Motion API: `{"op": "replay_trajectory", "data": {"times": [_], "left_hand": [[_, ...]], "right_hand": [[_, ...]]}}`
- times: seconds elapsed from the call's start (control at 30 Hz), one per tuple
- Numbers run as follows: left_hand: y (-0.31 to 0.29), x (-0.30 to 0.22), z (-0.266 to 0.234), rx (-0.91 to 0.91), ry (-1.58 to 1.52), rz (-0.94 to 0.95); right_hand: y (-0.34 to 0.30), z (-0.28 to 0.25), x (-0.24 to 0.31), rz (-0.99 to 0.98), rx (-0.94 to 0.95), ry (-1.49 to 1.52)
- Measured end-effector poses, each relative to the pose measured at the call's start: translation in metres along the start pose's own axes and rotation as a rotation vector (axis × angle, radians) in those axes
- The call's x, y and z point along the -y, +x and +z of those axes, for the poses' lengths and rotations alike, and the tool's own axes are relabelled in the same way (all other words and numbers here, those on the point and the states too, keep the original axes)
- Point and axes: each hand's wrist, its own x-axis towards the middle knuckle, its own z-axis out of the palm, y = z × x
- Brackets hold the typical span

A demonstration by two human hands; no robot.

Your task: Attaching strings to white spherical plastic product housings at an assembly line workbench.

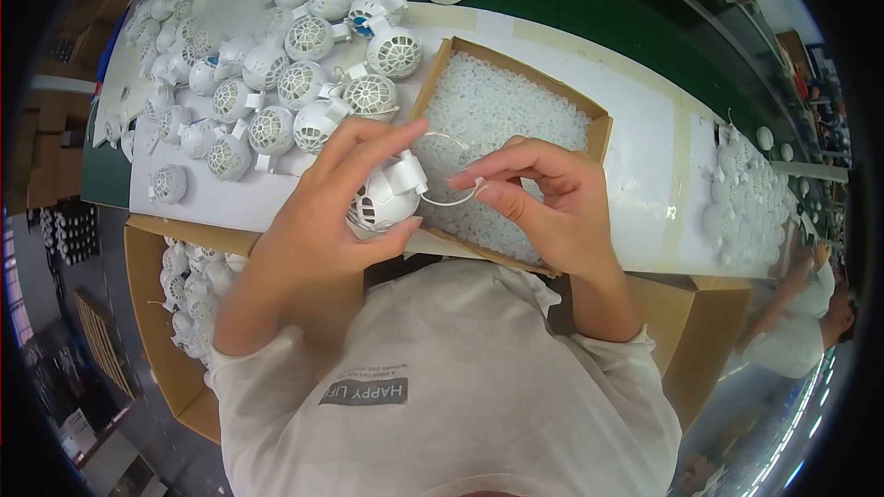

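My left hand (318, 207) is closed around a white ball-shaped plastic housing (382, 201) with a slotted grille and a square block on its side. A thin white cord (448, 204) curves out from the block. My right hand (562, 202) pinches the cord between thumb and forefinger, where a small white piece shows at the fingertips. Both hands are over the near left part of a shallow cardboard box (600, 140) holding many small clear beads (502, 97). The palm hides part of the housing.
Many similar white balls (299, 83) crowd the left of the white table (645, 147), a few with blue parts. An open carton (152, 313) of more balls stands at the lower left, another carton (709, 313) at the right. A co-worker (796, 322) sits at far right.
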Motion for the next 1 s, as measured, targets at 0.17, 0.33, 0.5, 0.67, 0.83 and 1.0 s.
{"op": "replay_trajectory", "data": {"times": [0.17, 0.33, 0.5, 0.67, 0.83, 1.0], "left_hand": [[0.000, 0.020, 0.002, -0.081, -0.073, 0.073], [-0.001, 0.032, 0.009, -0.186, 0.043, 0.236], [-0.001, 0.032, 0.017, -0.282, 0.169, 0.223], [-0.006, 0.035, 0.021, -0.381, 0.295, 0.266], [-0.009, 0.041, 0.033, -0.405, 0.415, 0.399], [-0.018, 0.036, 0.043, -0.338, 0.214, 0.324]], "right_hand": [[0.001, 0.008, -0.002, -0.087, -0.030, -0.316], [0.002, 0.015, -0.008, -0.227, -0.055, -0.418], [0.000, 0.036, -0.020, -0.254, -0.192, -0.420], [0.000, 0.049, -0.024, -0.328, -0.240, -0.456], [0.001, 0.055, -0.040, -0.262, -0.308, -0.294], [0.001, 0.058, -0.046, -0.140, -0.267, 0.021]]}}
